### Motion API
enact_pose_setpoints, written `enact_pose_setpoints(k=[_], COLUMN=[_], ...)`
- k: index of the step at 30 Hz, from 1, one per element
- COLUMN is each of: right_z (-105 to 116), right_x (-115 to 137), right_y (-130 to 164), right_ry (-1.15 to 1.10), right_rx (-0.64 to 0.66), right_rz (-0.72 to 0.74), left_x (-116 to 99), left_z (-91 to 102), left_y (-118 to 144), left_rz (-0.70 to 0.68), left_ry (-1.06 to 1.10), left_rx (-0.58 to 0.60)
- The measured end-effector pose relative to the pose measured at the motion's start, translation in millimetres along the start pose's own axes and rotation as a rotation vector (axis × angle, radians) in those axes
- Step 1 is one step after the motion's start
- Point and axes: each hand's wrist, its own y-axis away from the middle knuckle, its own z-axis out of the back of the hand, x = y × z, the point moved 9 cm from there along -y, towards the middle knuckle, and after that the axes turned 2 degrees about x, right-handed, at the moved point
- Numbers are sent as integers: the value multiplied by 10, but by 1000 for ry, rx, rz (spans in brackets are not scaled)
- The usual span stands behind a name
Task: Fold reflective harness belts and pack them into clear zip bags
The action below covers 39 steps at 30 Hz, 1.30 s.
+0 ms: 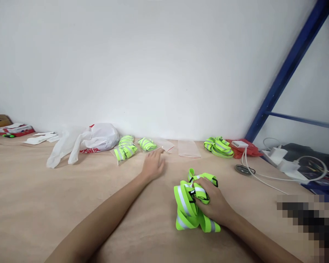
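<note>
My right hand (212, 201) is closed around a bundle of neon-green reflective strap (183, 204) with grey stripes and black buckles, its loops hanging below the fingers. My left hand (153, 165) reaches forward with its fingers apart and nothing visible in them; motion blurs it slightly. Just beyond its fingertips lies a clear zip bag (166, 145). Another flat clear bag (189, 149) is to its right. Left of the hand are folded straps packed in clear bags (125, 151), plus one more bagged strap (147, 144). A loose coiled strap (219, 147) rests farther right.
A white plastic bag (100, 137) stands against the wall at left, with boxes (15, 129) beyond. At right are a red bag (248, 149), a white charging hub (239, 144) with cables, a dark oval object (244, 169) and a blue frame post (282, 73).
</note>
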Motion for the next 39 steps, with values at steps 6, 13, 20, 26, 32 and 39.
enact_pose_setpoints(k=[6,13,20,26,32,39], right_z=[335,1745,1797,1208,760,529], right_x=[-307,-760,-1371,-2003,-2694,-3196], right_y=[-158,-1214,-1636,-1506,-1386,-1344], right_ry=[-47,386,895,929,839,682], right_rx=[-133,-537,-496,-364,-127,134], right_rz=[-145,-236,-349,-520,-777,-908], left_x=[659,941,1002,977,1027,982], left_z=[151,232,211,183,103,90], left_y=[-99,-130,-124,-138,-160,-160], left_rz=[263,330,389,390,339,277], left_ry=[-405,-442,-529,-580,-584,-420], left_rx=[-10,2,43,66,116,22])
